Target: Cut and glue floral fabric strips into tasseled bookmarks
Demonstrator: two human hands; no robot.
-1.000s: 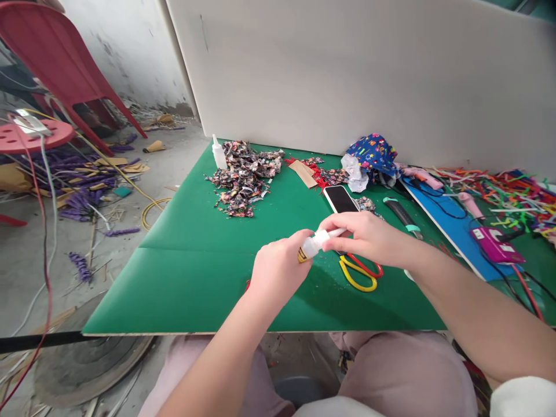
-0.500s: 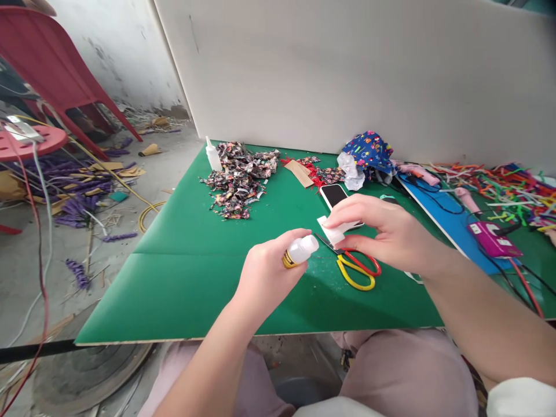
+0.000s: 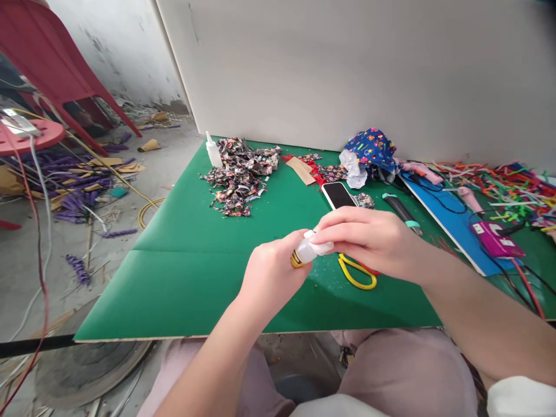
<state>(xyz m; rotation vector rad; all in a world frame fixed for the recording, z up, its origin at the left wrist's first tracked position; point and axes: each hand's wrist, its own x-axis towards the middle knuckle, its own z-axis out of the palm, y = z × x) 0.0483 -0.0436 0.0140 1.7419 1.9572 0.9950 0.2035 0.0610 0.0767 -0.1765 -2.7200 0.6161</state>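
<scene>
My left hand (image 3: pixel 273 266) is closed around a small white bottle (image 3: pixel 305 251) with a yellow label, tilted with its top toward the right. At that top end, my right hand (image 3: pixel 365 240) has its fingers pressed together on a white cap (image 3: pixel 324 248), which they partly cover. Whether the cap is seated on the bottle is hidden. Beneath the right hand lie scissors with yellow and red handles (image 3: pixel 358 277), their blades hidden. A phone (image 3: pixel 339 196) rests just beyond the fingers.
A heap of dark patterned fabric scraps (image 3: pixel 243 176) and a white nozzle bottle (image 3: pixel 213 150) occupy the green table's (image 3: pixel 174 289) far left. To the right are a teal-and-black cutter (image 3: pixel 402 213), a blue board (image 3: pixel 452 231), a magenta box (image 3: pixel 497 238) with cables, and colourful strips (image 3: pixel 499 188).
My right hand has moved left and down, bringing the white cap to the bottle's top. The left hand with the bottle shifted slightly right. The cutter is now uncovered.
</scene>
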